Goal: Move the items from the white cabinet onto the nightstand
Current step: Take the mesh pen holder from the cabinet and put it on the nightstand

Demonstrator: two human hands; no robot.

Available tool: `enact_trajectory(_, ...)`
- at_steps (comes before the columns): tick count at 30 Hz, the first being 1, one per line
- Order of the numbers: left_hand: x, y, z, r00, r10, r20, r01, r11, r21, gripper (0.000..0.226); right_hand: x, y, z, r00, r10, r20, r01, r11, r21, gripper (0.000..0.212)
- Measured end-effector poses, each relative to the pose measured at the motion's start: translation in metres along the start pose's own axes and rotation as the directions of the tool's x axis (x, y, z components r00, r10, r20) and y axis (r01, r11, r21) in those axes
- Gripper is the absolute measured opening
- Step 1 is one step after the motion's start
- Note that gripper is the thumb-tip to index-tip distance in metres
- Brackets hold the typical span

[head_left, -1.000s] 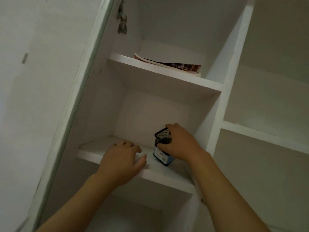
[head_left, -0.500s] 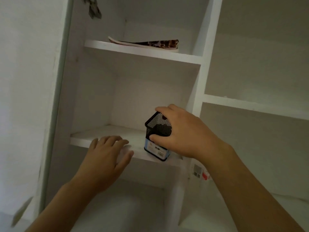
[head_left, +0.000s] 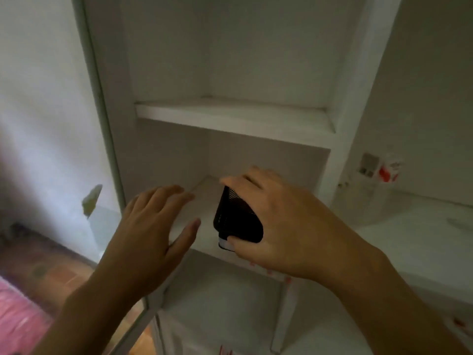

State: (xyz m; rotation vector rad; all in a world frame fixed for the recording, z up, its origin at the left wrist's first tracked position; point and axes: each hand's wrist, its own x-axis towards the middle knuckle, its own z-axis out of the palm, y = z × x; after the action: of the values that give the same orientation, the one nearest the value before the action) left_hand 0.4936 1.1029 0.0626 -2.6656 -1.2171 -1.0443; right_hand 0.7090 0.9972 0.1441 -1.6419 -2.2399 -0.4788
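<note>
Two hands reached before white cabinet (head_left: pixel 355 73). Right hand (head_left: pixel 279 221) gripped black mesh pen holder (head_left: pixel 236 221), tilted, held clear in front of lower shelf (head_left: pixel 204 198). Left hand (head_left: pixel 151 226) hovered beside, fingers spread, holding nothing. Holder sat lower than half-second earlier, off middle shelf (head_left: pixel 230 116).

Dim, flat indoor light, with a greyish cast over the white cabinet (head_left: pixel 230 73). The brightest area is the pale wall (head_left: pixel 38 98) left of the left hand (head_left: pixel 151 226), so light perhaps enters from that side. Above the fingers (head_left: pixel 163 193), the shelf underside sits in soft shadow. Motion blur smears both hands and the black mesh holder (head_left: pixel 238 221). Straight cabinet edges bow outward near the frame borders.
</note>
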Motion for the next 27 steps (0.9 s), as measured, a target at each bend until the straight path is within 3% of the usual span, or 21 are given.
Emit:
enact_trajectory(5,-0.063,-0.015,0.029,0.989,-0.082,0.120,0.067,0.990,0.125,0.054,-0.021,-0.005,0.077,0.992,0.007,0.122,-0.021,0.993,0.117,0.079)
enact_trajectory(11,-0.145,-0.018,0.036,0.957,-0.201,0.209,0.176,0.976,0.132,0.055,-0.066,-0.040,0.135,0.963,0.031,0.266,-0.085,0.978,0.192,0.079)
enact_trajectory(17,-0.244,-0.025,0.027,0.901,-0.336,0.273,0.316,0.942,0.116,0.053,-0.120,-0.095,0.171,0.934,0.056,0.354,-0.152,0.956,0.251,0.080)
enact_trajectory(21,-0.314,-0.030,0.009,0.880,-0.355,0.315,0.308,0.932,0.191,0.050,-0.147,-0.145,0.189,0.920,0.022,0.390,-0.139,0.951,0.275,0.082)
enact_trajectory(27,-0.415,-0.036,-0.043,0.845,-0.459,0.276,0.398,0.883,0.248,0.051,-0.183,-0.236,0.182,0.903,-0.051,0.426,-0.106,0.936,0.336,0.082)
